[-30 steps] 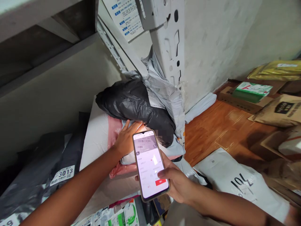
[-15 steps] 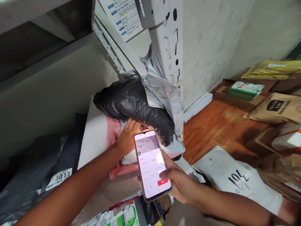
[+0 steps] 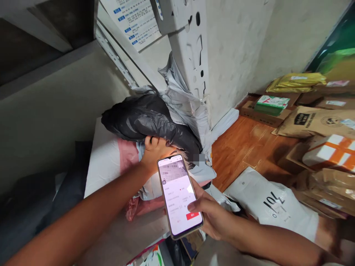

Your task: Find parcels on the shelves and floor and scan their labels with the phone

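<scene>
Mid-frame, the left hand (image 3: pixel 155 153) curls its fingers against the black bag (image 3: pixel 141 116), perhaps steadying it; whether they pinch, I cannot tell. Lower centre, the right hand (image 3: pixel 212 212) wraps the phone (image 3: pixel 179 201), apparently angled to view a barcode (image 3: pixel 169 166).

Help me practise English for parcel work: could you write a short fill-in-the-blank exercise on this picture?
1. The right hand holds a ____.
2. The puffy plastic parcel against the left hand is ____ in colour.
3. The white box at the far right is crossed by ____ stripes.
4. The printed sheet has headings marked in ____.

Missing words: phone; black; orange; blue.
</scene>
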{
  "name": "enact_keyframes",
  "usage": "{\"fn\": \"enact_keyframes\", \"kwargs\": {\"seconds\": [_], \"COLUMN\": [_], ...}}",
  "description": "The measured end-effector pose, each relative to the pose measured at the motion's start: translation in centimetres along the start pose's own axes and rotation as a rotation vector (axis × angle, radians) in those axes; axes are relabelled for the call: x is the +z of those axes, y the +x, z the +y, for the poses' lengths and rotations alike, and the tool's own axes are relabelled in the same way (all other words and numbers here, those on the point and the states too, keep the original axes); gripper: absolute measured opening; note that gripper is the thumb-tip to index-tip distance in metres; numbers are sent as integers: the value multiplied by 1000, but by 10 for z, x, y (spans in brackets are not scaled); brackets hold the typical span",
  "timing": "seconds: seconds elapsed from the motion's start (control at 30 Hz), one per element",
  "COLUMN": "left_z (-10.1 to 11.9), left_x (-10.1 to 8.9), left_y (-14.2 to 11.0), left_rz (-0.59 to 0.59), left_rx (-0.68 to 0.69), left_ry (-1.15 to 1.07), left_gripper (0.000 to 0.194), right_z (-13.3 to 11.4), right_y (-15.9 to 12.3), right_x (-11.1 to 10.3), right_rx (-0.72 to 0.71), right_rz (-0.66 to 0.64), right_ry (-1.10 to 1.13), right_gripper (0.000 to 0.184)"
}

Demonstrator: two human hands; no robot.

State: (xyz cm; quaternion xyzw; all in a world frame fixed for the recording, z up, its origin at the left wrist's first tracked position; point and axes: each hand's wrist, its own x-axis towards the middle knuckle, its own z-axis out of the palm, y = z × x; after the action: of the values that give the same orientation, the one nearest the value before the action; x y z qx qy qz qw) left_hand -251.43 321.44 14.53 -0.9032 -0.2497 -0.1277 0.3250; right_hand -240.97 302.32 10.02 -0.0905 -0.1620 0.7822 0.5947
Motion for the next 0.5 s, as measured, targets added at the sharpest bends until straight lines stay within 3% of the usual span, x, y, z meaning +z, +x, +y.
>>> {"fn": "enact_keyframes", "kwargs": {"seconds": [0.27,0.5], "left_z": [2,-17], "left_x": [-4,-19], "left_y": [4,-2], "left_rz": [-52,-99], "left_rx": [4,198], "left_ry": [8,12], "left_gripper": [36,19], "right_z": [0,2], "right_y": [-2,-12], "right_x": [-2,-16], "right_rx": [-24,-10], "right_rz": [3,-135], "right_ry": [-50,-179], "right_gripper": [73,92]}}
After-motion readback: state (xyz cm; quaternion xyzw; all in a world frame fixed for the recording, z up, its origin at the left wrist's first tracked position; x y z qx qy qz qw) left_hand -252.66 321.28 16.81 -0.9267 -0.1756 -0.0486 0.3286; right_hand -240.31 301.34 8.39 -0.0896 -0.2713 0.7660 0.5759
